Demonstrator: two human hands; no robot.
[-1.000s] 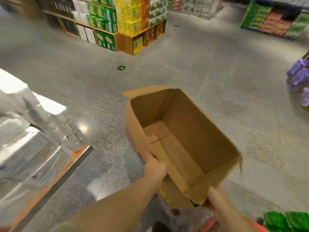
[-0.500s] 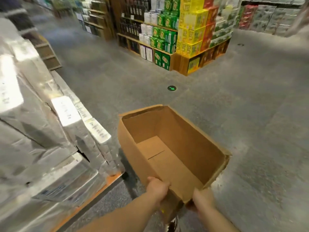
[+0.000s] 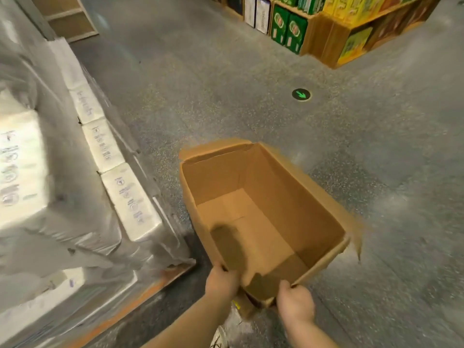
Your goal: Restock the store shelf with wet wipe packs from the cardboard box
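Note:
An open brown cardboard box point(image 3: 296, 197) hangs over the grey floor in the middle of the view, with nothing inside it. My left hand point(image 3: 221, 283) grips the near left part of its rim. My right hand point(image 3: 296, 303) grips the near right corner of the rim. To the left, white wet wipe packs point(image 3: 129, 202) wrapped in clear plastic lie stacked on an orange-edged shelf point(image 3: 140, 297).
A wooden display point(image 3: 326, 43) stacked with green and yellow cartons stands at the far right. A round green arrow marker point(image 3: 301, 94) is stuck on the speckled floor point(image 3: 376, 146). A low wooden shelf unit point(image 3: 67, 18) sits at the far left.
The view has swung left and down. The wipe-pack shelf now fills the left side and the box sits lower, closer to the floor. Both hands keep their grip.

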